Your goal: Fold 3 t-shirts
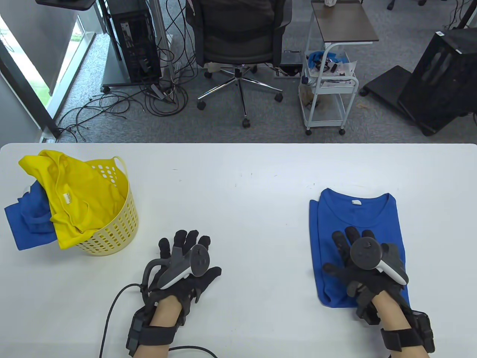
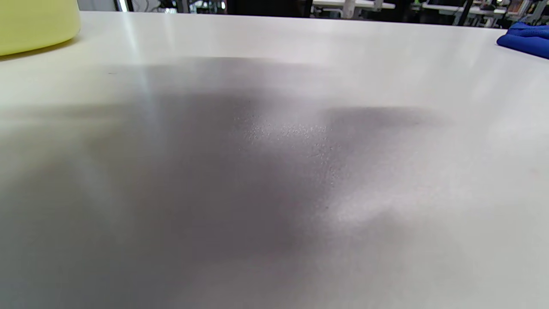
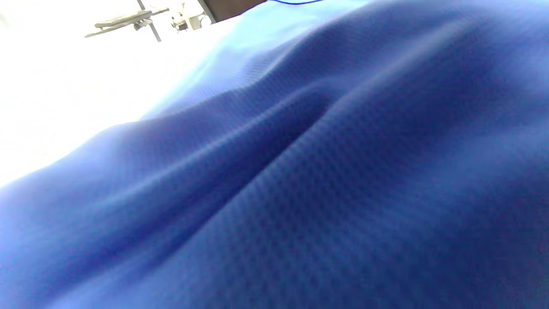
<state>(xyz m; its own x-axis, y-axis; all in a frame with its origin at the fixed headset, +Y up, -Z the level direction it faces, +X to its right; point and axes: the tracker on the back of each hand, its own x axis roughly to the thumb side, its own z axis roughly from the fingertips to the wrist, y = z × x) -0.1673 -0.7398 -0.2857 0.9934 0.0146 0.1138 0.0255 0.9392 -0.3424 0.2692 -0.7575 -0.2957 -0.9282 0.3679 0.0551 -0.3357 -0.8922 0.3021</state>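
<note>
A blue t-shirt [image 1: 356, 220] lies folded into a narrow rectangle on the right of the white table [image 1: 238, 175], collar away from me. My right hand [image 1: 348, 246] lies flat on its lower half with fingers spread; the right wrist view is filled with the blue t-shirt's fabric [image 3: 326, 180]. My left hand [image 1: 184, 244] rests flat on the bare table left of centre, fingers straight, holding nothing. At the far left a yellow t-shirt [image 1: 80, 194] drapes over a yellow basket [image 1: 115, 231], and a second blue t-shirt [image 1: 28, 223] hangs out on its left side.
The left wrist view shows the bare table [image 2: 274, 171], the basket's side [image 2: 34, 25] at top left and a corner of the folded shirt [image 2: 525, 40] at top right. A black cable [image 1: 111, 313] trails from my left wrist. Beyond the far edge stand an office chair [image 1: 238, 41] and a white cart [image 1: 329, 85].
</note>
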